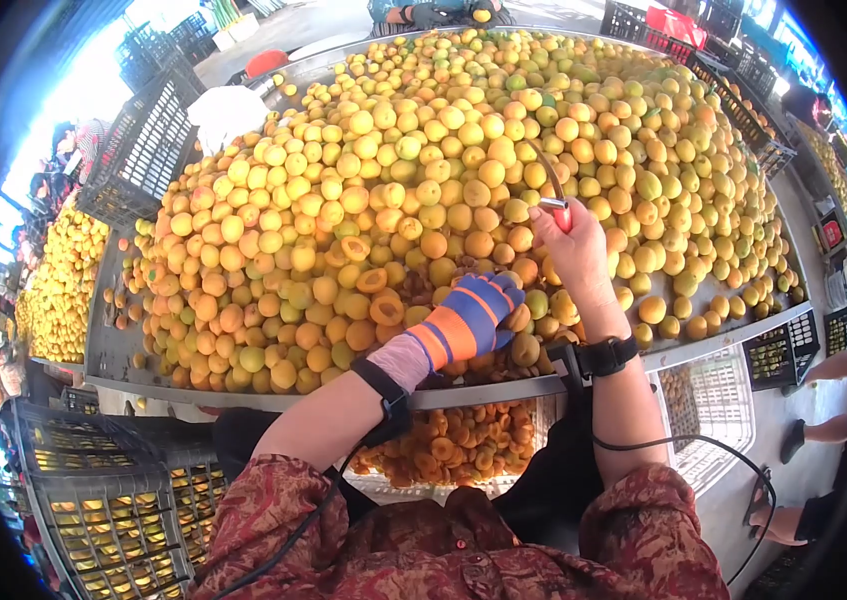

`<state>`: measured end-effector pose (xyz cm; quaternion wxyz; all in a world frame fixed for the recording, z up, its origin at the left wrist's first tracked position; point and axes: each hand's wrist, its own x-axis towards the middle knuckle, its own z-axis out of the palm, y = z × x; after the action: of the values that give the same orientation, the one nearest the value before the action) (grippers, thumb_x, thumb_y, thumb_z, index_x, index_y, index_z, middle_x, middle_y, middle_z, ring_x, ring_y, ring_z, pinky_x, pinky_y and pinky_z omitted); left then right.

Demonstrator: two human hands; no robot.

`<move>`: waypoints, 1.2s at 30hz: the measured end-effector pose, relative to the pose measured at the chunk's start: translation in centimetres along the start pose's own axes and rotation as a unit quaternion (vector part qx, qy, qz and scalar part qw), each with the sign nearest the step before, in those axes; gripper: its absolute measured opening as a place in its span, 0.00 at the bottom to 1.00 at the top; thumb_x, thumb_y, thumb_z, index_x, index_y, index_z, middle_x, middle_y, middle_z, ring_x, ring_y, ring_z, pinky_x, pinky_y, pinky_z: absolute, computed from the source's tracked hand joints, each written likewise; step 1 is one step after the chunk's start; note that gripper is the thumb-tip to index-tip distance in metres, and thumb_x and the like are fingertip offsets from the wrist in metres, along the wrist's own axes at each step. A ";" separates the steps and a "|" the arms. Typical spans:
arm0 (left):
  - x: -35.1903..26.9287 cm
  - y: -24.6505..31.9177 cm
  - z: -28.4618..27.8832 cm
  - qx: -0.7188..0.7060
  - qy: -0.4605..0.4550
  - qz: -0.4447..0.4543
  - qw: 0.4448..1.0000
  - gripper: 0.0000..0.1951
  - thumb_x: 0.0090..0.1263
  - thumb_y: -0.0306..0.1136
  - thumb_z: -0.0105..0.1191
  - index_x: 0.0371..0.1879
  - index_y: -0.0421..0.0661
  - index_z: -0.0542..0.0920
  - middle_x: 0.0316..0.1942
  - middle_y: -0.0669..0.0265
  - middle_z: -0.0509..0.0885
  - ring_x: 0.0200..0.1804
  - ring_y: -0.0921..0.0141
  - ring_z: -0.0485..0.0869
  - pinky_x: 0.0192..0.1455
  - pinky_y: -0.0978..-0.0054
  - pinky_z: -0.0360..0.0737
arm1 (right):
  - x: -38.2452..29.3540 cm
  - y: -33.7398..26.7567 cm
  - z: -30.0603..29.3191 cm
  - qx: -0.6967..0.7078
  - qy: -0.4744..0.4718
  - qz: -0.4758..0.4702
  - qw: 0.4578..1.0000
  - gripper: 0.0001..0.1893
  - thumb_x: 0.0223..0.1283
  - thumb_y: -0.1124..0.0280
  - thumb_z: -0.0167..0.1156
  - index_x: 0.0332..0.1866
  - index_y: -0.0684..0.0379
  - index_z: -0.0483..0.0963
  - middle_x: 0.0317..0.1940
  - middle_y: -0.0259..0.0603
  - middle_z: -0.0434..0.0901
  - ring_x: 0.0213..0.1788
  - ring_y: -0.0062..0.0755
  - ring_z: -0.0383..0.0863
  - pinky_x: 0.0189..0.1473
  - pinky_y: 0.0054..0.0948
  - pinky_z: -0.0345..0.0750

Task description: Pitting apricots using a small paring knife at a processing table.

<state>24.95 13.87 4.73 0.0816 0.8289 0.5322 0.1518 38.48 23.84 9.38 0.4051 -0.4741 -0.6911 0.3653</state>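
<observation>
A large heap of apricots [303, 225] lies on a rimmed metal table [468, 391]. My left hand [468, 315], in a striped blue and orange glove, rests near the front edge with its fingers curled over an apricot [519, 316]; its palm is hidden. Bare, my right hand [575, 244] grips the red handle of a small curved blade [548, 169], which points up and away over the heap. Several cut apricot halves [387, 309] lie left of the glove. Below the table edge, a white crate holds many apricot halves [453, 442] between my knees.
Black plastic crates of fruit [104, 517] stand at lower left, and another black crate [142, 142] leans at the table's left side. A white crate [712, 405] stands at right. Across the table are a person's gloved hands [431, 15]. Other people's legs [821, 435] show at far right.
</observation>
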 end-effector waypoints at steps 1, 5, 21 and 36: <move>-0.4 -0.1 0.3 0.003 0.002 0.001 1.000 0.22 0.49 0.35 0.65 0.45 0.47 0.76 0.42 0.60 0.77 0.44 0.60 0.78 0.47 0.61 0.74 | -0.2 -0.2 0.0 0.034 -0.015 0.032 0.999 0.15 0.57 0.63 0.64 0.39 0.64 0.75 0.24 0.39 0.79 0.26 0.28 0.80 0.32 0.26 0.75; -0.5 -1.6 -0.2 -0.493 0.228 -0.155 0.825 0.24 0.55 0.26 0.63 0.52 0.46 0.72 0.39 0.69 0.76 0.38 0.76 0.75 0.42 0.78 0.74 | -0.8 -0.4 0.6 0.071 -0.084 0.049 0.993 0.15 0.58 0.61 0.65 0.38 0.64 0.76 0.21 0.35 0.79 0.25 0.20 0.79 0.30 0.23 0.75; -4.1 -2.4 -4.6 -0.507 0.344 -0.116 0.782 0.26 0.64 0.20 0.56 0.63 0.42 0.67 0.54 0.66 0.75 0.51 0.76 0.76 0.53 0.79 0.77 | -5.0 -3.4 3.8 0.298 -0.256 -0.004 0.920 0.15 0.65 0.55 0.57 0.35 0.56 0.66 0.25 0.26 0.69 0.27 0.12 0.65 0.29 0.14 0.65; -9.4 -6.3 -7.9 -0.576 0.252 -0.138 0.765 0.23 0.64 0.18 0.53 0.60 0.42 0.70 0.55 0.66 0.75 0.55 0.75 0.74 0.56 0.80 0.75 | -5.3 -3.7 4.2 0.007 -0.285 -0.133 0.949 0.20 0.67 0.53 0.53 0.32 0.63 0.68 0.18 0.44 0.65 0.23 0.34 0.66 0.30 0.32 0.70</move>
<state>13.23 7.76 8.72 0.4266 0.4755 0.4544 0.6208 34.49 17.27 9.87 0.2395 -0.2512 -0.8317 0.4334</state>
